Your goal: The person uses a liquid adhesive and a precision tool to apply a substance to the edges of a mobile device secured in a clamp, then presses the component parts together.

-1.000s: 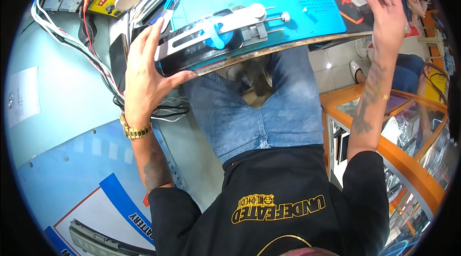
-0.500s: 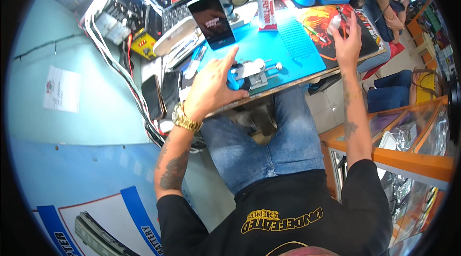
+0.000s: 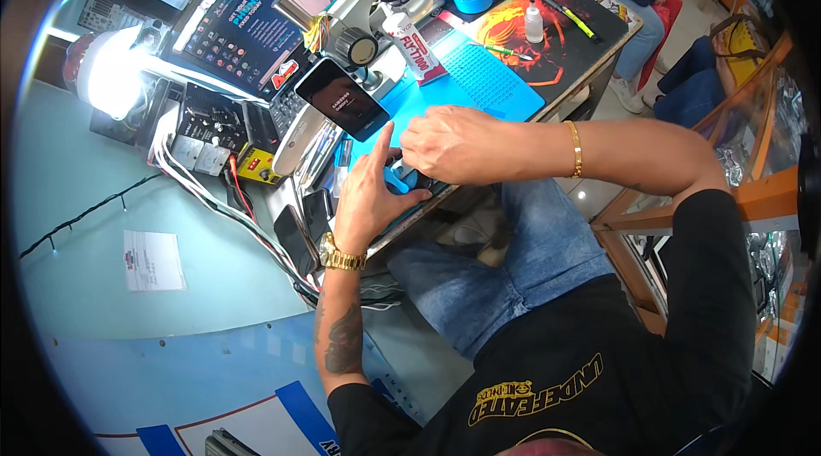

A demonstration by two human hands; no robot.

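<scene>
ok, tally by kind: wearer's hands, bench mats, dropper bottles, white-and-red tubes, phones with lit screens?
Wearer's hands: 2 (left hand, right hand)
Bench mats: 2 (blue mat, black-and-red mat)
Dropper bottle: 1
White-and-red tube: 1
Lit-screen phone: 1
Total: 7

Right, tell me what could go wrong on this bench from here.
The left hand extends an index finger close to the tilted smartphone, so a slip might knock it over. The left hand and right hand crowd a blue piece near the bench's front edge; it could be pushed off. The small dropper bottle stands upright on the black-and-red mat and might tip if bumped.
</scene>
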